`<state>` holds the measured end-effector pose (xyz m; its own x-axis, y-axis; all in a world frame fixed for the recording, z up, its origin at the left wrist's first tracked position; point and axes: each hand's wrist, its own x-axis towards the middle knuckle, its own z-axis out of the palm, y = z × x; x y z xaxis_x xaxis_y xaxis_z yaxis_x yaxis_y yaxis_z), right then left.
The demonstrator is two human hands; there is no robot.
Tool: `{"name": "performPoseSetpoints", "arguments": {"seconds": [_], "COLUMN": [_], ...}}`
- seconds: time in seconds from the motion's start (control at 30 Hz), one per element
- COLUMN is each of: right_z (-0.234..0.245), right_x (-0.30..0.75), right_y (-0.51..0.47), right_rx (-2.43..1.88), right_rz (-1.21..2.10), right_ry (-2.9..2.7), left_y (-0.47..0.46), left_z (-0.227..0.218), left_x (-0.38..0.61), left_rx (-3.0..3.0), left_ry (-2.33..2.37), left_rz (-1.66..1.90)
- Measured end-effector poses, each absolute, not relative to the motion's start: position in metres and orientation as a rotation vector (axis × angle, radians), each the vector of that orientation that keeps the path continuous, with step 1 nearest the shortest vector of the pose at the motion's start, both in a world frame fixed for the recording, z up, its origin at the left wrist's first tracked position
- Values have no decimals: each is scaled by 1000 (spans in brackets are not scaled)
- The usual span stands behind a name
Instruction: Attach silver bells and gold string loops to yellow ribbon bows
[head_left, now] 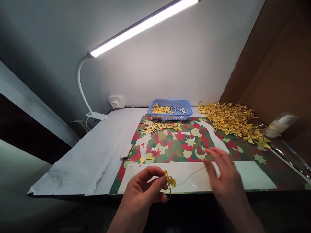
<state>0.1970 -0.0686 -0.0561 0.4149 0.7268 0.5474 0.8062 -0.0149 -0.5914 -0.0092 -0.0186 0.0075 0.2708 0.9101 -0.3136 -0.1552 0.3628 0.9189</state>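
My left hand point(145, 189) is closed, pinching a gold ribbon bow point(172, 182) between thumb and fingers near the table's front edge. A small shiny silver bead point(170, 177) sits at the middle of the bow. Thin gold cord point(188, 177) loops below the bow, and a length of it stretches right toward my other hand. Slightly blurred, my right hand point(224, 173) is over the white strip with thumb and fingers apart. The cord reaches its thumb, but whether it touches the skin I cannot make out.
Behind the hands, a blue basket point(170, 117) holds gold bows and silver beads. Gold cords point(155, 127) lie before it on a patterned sheet point(175, 152). Finished-looking gold bows point(230, 118) are heaped right, beside a white bottle point(279, 127). A lit lamp point(145, 27) hangs above.
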Motion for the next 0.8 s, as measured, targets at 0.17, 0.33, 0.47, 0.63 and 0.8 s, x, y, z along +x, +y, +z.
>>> {"name": "performPoseSetpoints", "arguments": {"seconds": [0.17,0.33,0.47,0.63,0.8], "right_z": [-28,-27,-29,-30,-31], "right_x": [131,128,130,129,128], "right_y": [-75,-67,-68,-73,-72], "right_rx": [-1213,-1252,-1276,-1258,-1270], "right_rz": [934,953,987,985,971], "right_ry": [-1304,-1270,-1187,-1121,-1174], "left_y": [-22,-27,-29,-26,-19], "left_z": [10,7,6,9,11], "left_x": [-7,-14,-18,-22,-23], "left_rx": [988,1143,1220,1120,1225], "left_ry": [949,1028,1002,853,881], "left_rz": [905,911,881,746,680]}}
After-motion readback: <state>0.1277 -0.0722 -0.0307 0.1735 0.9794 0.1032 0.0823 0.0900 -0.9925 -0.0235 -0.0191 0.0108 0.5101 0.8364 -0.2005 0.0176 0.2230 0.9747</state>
